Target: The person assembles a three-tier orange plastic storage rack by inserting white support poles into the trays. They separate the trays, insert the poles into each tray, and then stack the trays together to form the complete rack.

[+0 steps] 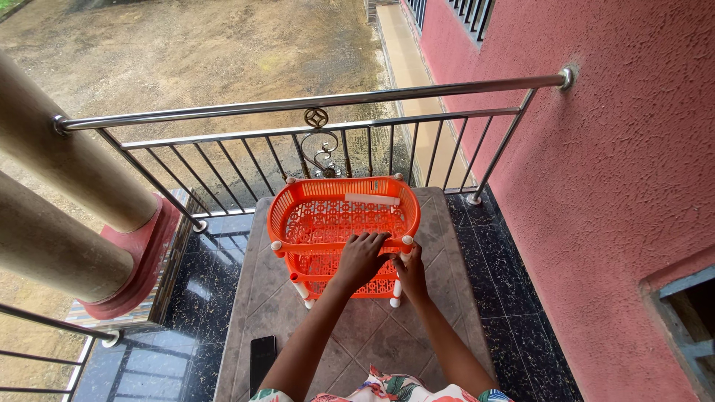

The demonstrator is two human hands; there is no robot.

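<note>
The left hand [363,257] lies on the orange rack [342,223], fingers spread over its front rim. The right hand [412,272] pinches the white corner post [406,249] just past its fingertips, keeping the rack steady on the table [447,253].

- Left hand [363,257]: bare, no glove, no ring or watch visible
- Right hand [412,272]: bare, no glove, no ring or watch visible
- Forearms: bare from wrist to the lower frame edge
- Garment [387,391]: light fabric printed with green leaves and red-orange floral shapes, visible at the lower frame edge
</note>
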